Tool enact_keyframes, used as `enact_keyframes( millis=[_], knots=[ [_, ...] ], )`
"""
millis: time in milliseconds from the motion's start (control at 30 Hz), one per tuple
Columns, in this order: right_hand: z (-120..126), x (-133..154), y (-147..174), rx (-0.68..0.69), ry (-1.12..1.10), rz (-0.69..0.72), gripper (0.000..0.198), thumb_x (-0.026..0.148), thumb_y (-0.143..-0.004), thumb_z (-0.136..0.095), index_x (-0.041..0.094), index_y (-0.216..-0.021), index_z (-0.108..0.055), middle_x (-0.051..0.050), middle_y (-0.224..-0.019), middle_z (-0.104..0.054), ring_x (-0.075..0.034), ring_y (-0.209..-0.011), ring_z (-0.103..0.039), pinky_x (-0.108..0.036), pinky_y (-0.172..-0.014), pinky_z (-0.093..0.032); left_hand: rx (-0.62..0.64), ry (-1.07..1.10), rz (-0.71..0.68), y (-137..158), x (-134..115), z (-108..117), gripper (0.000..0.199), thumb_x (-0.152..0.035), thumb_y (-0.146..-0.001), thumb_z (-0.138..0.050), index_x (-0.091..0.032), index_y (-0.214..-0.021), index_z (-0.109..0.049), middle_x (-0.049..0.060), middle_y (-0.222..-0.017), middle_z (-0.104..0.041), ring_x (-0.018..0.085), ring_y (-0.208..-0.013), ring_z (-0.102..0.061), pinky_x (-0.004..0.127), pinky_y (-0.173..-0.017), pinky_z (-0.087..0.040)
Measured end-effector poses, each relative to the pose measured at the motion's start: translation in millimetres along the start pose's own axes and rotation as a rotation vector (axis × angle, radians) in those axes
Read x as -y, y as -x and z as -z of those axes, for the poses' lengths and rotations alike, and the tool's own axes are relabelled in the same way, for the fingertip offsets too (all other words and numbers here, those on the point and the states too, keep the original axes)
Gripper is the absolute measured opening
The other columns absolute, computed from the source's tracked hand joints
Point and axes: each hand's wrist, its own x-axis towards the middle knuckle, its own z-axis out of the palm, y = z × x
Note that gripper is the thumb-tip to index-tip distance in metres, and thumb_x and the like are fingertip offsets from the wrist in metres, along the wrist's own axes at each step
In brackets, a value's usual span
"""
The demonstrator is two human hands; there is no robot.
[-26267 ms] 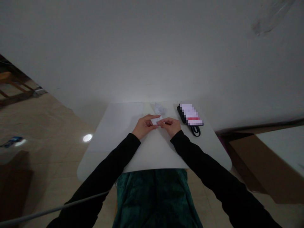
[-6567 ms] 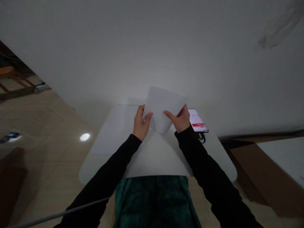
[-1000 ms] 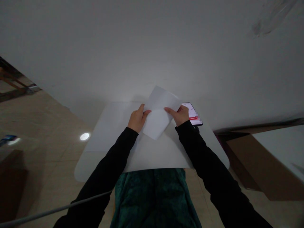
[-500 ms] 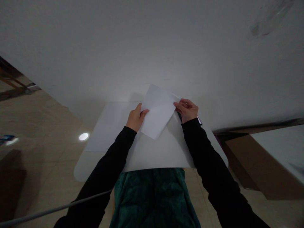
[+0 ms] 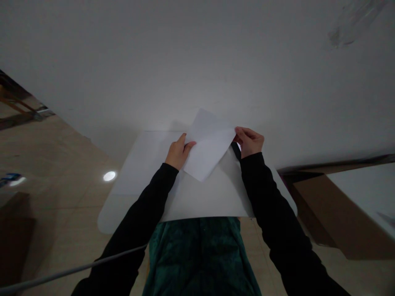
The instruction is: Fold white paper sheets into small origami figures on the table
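Observation:
Between my hands a white sheet of paper (image 5: 210, 142) is held up at a slant over the small white table (image 5: 212, 205). My left hand (image 5: 179, 151) grips its left edge, thumb on top and the other fingers mostly hidden behind. At the upper right corner, my right hand (image 5: 249, 141) pinches the paper between thumb and fingers. More white paper (image 5: 138, 164) lies flat on the table's left side, partly under my left arm. Behind my right wrist a dark phone-like object (image 5: 236, 150) shows only in part.
A pale wall (image 5: 197, 61) rises right behind the table. To the right stands a brown cardboard box (image 5: 342, 218) with a white top. A grey cable (image 5: 77, 269) crosses my left sleeve. Tiled floor (image 5: 74, 185) lies to the left.
My right hand has shifted slightly right and sits at the paper's corner. The lifted flap seen there earlier now lies even with the sheet. My left hand has barely moved.

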Motion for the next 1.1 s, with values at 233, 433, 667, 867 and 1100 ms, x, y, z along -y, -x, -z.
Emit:
enact_keyframes(
  millis=[233,433,667,867,1100],
  knots=[
    [-5.9,-9.0,8.7,0.070,-0.047,-0.197,0.035,0.050,-0.067,-0.072,0.017,-0.075,-0.066,0.000,-0.063,-0.068,-0.012,-0.053,-0.064,-0.024,-0.046,-0.053,-0.081,-0.086,0.055,0.3,9.6,-2.0,0.048,-0.047,-0.093,-0.042,-0.009,-0.121,-0.050,0.013,-0.088,-0.069,0.024,-0.079,-0.067,0.035,-0.073,-0.051],
    [-18.3,-25.8,30.6,0.375,0.104,-0.300,0.037,0.053,-0.062,-0.076,0.017,-0.070,-0.067,-0.002,-0.068,-0.070,-0.015,-0.059,-0.065,-0.033,-0.060,-0.059,-0.135,-0.107,0.066,-0.4,11.3,-3.7,0.050,-0.050,-0.093,-0.037,-0.010,-0.122,-0.049,0.014,-0.090,-0.069,0.025,-0.086,-0.066,0.036,-0.077,-0.051],
    [-25.1,-31.0,44.3,0.295,0.057,-0.355,0.040,0.056,-0.059,-0.076,0.019,-0.071,-0.067,-0.001,-0.066,-0.068,-0.016,-0.057,-0.063,-0.035,-0.059,-0.057,-0.190,-0.119,0.111,1.0,5.8,-2.2,0.051,-0.052,-0.094,-0.033,-0.011,-0.121,-0.049,0.013,-0.089,-0.068,0.025,-0.083,-0.066,0.035,-0.075,-0.050],
    [-32.3,-31.3,54.7,0.286,0.096,-0.285,0.039,0.057,-0.059,-0.075,0.019,-0.062,-0.064,0.001,-0.058,-0.063,-0.014,-0.055,-0.059,-0.031,-0.058,-0.054,-0.227,-0.144,0.142,0.8,7.8,-3.1,0.054,-0.054,-0.093,-0.033,-0.011,-0.123,-0.048,0.010,-0.083,-0.068,0.023,-0.079,-0.065,0.032,-0.072,-0.049],
    [-38.6,-32.7,64.2,0.309,0.110,-0.359,0.040,0.056,-0.056,-0.076,0.018,-0.060,-0.063,0.002,-0.057,-0.061,-0.011,-0.050,-0.054,-0.027,-0.052,-0.052,-0.335,-0.111,0.139,0.2,13.2,-3.7,0.052,-0.055,-0.092,-0.034,-0.014,-0.119,-0.050,0.007,-0.078,-0.067,0.021,-0.074,-0.064,0.030,-0.069,-0.048]
  ],
)
